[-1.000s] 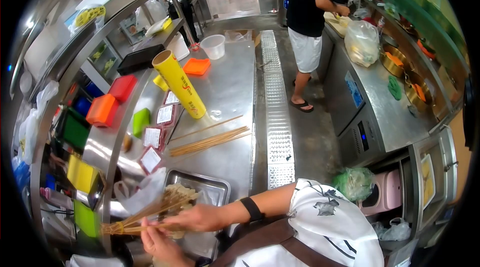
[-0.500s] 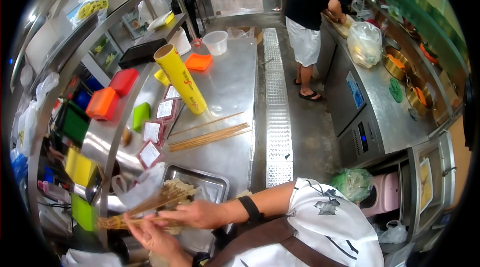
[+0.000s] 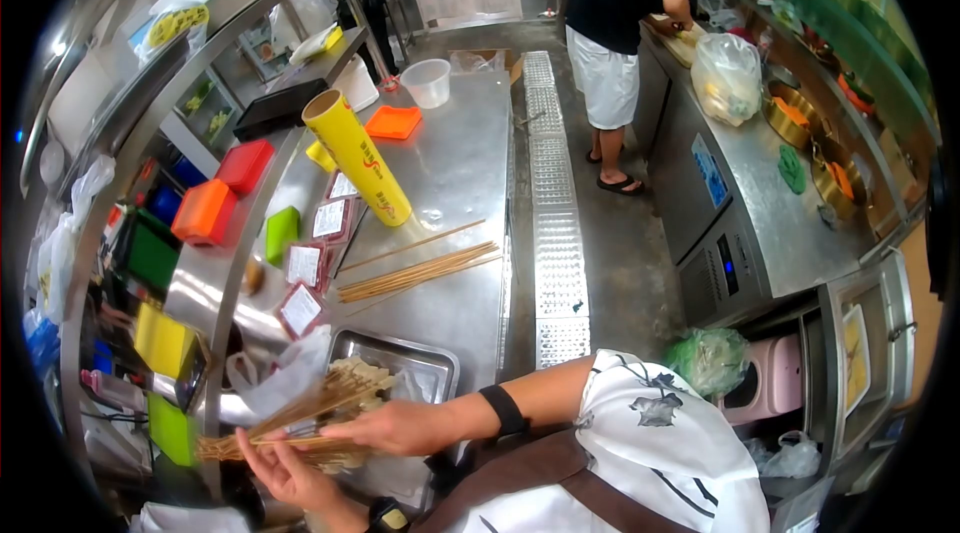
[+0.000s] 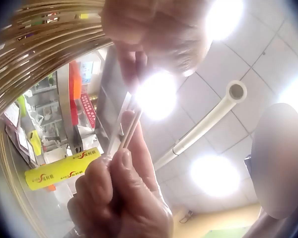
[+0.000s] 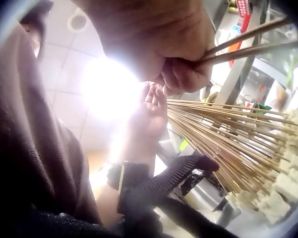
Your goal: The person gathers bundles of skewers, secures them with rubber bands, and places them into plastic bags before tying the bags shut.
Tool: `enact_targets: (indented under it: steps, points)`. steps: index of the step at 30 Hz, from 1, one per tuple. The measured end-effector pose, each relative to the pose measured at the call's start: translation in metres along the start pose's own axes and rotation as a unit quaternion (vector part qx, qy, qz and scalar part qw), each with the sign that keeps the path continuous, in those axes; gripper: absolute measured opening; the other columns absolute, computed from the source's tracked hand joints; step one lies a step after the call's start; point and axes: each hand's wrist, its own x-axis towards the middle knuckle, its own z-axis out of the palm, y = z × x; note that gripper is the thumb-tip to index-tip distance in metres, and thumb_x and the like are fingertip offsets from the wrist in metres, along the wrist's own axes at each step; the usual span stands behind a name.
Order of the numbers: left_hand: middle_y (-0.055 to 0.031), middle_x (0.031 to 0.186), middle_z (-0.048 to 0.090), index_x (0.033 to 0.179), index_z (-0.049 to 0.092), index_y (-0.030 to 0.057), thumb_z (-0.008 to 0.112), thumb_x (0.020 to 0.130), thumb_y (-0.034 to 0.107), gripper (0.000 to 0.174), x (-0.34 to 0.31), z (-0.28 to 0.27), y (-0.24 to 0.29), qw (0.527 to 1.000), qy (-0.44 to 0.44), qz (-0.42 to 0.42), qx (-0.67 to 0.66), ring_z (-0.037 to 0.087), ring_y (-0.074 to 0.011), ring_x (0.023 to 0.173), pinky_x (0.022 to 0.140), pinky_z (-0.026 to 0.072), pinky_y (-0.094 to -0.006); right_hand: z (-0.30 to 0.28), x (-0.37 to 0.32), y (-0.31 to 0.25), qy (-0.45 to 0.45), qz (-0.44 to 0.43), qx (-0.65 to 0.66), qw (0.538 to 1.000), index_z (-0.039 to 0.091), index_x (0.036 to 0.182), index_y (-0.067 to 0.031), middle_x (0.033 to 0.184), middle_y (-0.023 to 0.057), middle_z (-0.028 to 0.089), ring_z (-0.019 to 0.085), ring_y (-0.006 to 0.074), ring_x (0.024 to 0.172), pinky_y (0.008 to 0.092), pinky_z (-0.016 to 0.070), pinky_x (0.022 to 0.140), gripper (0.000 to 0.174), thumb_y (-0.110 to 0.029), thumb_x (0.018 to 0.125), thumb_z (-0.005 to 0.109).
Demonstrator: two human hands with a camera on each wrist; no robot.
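A fanned bundle of thin wooden skewers (image 3: 300, 411) bears pale cream food pieces (image 3: 362, 378) at its wide end, over the metal tray (image 3: 447, 363). My right hand (image 3: 400, 428) pinches a couple of skewers (image 5: 248, 42) between thumb and fingers, above the bundle in the right wrist view. Beside the bundle's narrow end is my left hand (image 3: 300, 483), its fingers at the skewers' thin ends. In the left wrist view, the skewers run from the right hand (image 4: 124, 193) up to the left hand (image 4: 154, 34), which pinches them. Part of its grip is hidden.
Bare skewers (image 3: 420, 271) lie on the steel table (image 3: 465, 173), near labelled packs (image 3: 302, 309) and a yellow film roll (image 3: 358, 158). A white plastic bag (image 3: 285, 368) sits left of the tray. Another person (image 3: 625, 23) bends over the right-hand counter.
My left hand has shifted slightly left along the skewers, its fingers more stretched out. The right hand stays nearly in place. The person at the right has bent further over the counter.
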Motion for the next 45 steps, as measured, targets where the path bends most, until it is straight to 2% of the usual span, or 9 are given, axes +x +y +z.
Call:
enact_targets:
  steps: [9,14,17,19,21,22,27,40,45]
  points:
    - [-0.0027,0.090,0.059,0.137,0.043,-0.0016,0.054,0.094,0.003,0.044,-0.007,0.003,0.003,1.000,-0.001,-0.017,0.006,0.049,-0.0069,0.069,0.062,0.0410,-0.0196,-0.002,-0.005,-0.008,-0.026,0.046,0.021,0.998,0.028,0.149,-0.0119,0.107,0.0239,0.061,0.062,0.0389,0.085,0.0425,0.0498,0.074,0.072,0.002,0.082,0.050]
    - [0.0000,0.087,0.059,0.132,0.048,-0.0024,0.052,0.095,0.000,0.038,-0.008,0.005,0.004,0.997,-0.016,-0.016,0.075,0.048,-0.0040,0.070,0.062,0.0397,-0.0181,-0.007,-0.010,-0.009,-0.085,0.099,-0.005,0.991,0.028,0.150,-0.0158,0.098,0.0170,0.057,0.060,0.0311,0.088,0.0394,0.0475,0.075,0.066,-0.004,0.088,0.050]
    - [-0.0071,0.106,0.063,0.129,0.052,-0.0018,0.052,0.094,0.001,0.035,-0.007,0.006,0.012,0.991,-0.046,0.003,0.128,0.058,-0.0155,0.097,0.086,0.0465,-0.0293,-0.011,-0.016,-0.002,-0.082,0.109,0.035,0.990,0.035,0.146,-0.0095,0.143,0.0147,0.045,0.051,0.0289,0.125,0.0341,0.0417,0.103,0.062,0.001,0.086,0.044]
    - [-0.0079,0.115,0.058,0.130,0.051,-0.0008,0.055,0.093,0.001,0.037,-0.013,-0.001,0.003,0.982,-0.010,0.025,0.188,0.057,-0.0134,0.097,0.083,0.0486,-0.0263,-0.017,-0.019,-0.005,-0.078,0.157,-0.040,0.984,0.042,0.143,-0.0171,0.129,0.0165,0.057,0.061,0.0317,0.108,0.0372,0.0498,0.092,0.058,0.000,0.087,0.043]
    - [-0.0058,0.108,0.058,0.124,0.053,-0.0008,0.056,0.092,0.001,0.032,-0.021,-0.010,-0.017,0.983,0.073,0.046,0.159,0.056,-0.0114,0.093,0.081,0.0479,-0.0243,-0.018,-0.013,-0.011,-0.043,0.160,-0.051,0.985,0.047,0.139,-0.0107,0.116,0.0201,0.062,0.063,0.0338,0.094,0.0377,0.0503,0.082,0.049,-0.001,0.091,0.042]
    - [-0.0056,0.108,0.056,0.118,0.053,-0.0002,0.056,0.092,0.000,0.027,-0.022,-0.012,-0.018,0.982,0.100,0.046,0.154,0.055,-0.0116,0.094,0.083,0.0473,-0.0256,-0.021,-0.010,-0.016,-0.069,0.238,-0.030,0.968,0.048,0.137,-0.0090,0.117,0.0198,0.062,0.063,0.0343,0.097,0.0371,0.0499,0.082,0.045,-0.002,0.093,0.045]
    - [-0.0111,0.123,0.044,0.122,0.042,0.0003,0.054,0.087,-0.006,0.038,-0.024,-0.018,-0.032,0.978,0.117,0.058,0.161,0.052,-0.0169,0.102,0.093,0.0430,-0.0306,-0.006,-0.015,-0.004,-0.067,0.227,0.015,0.972,0.051,0.134,-0.0061,0.124,0.0191,0.060,0.062,0.0333,0.106,0.0344,0.0483,0.088,0.041,-0.001,0.094,0.049]
    - [-0.0161,0.117,0.059,0.130,0.046,-0.0076,0.051,0.095,0.007,0.038,0.026,-0.025,-0.002,0.980,0.130,0.083,0.128,0.060,-0.0205,0.104,0.093,0.0462,-0.0327,0.025,0.031,0.007,-0.065,0.151,0.041,0.986,0.050,0.134,-0.0034,0.129,0.0192,0.057,0.057,0.0312,0.118,0.0331,0.0447,0.096,0.038,-0.005,0.096,0.048]
    - [-0.0110,0.115,0.060,0.130,0.045,-0.0040,0.044,0.102,0.018,0.036,0.040,-0.036,-0.008,0.997,0.044,-0.051,0.045,0.058,-0.0164,0.106,0.091,0.0456,-0.0287,0.027,0.033,0.014,-0.066,0.141,0.052,0.986,0.050,0.134,-0.0036,0.130,0.0190,0.057,0.056,0.0307,0.119,0.0326,0.0435,0.098,0.038,-0.005,0.096,0.047]
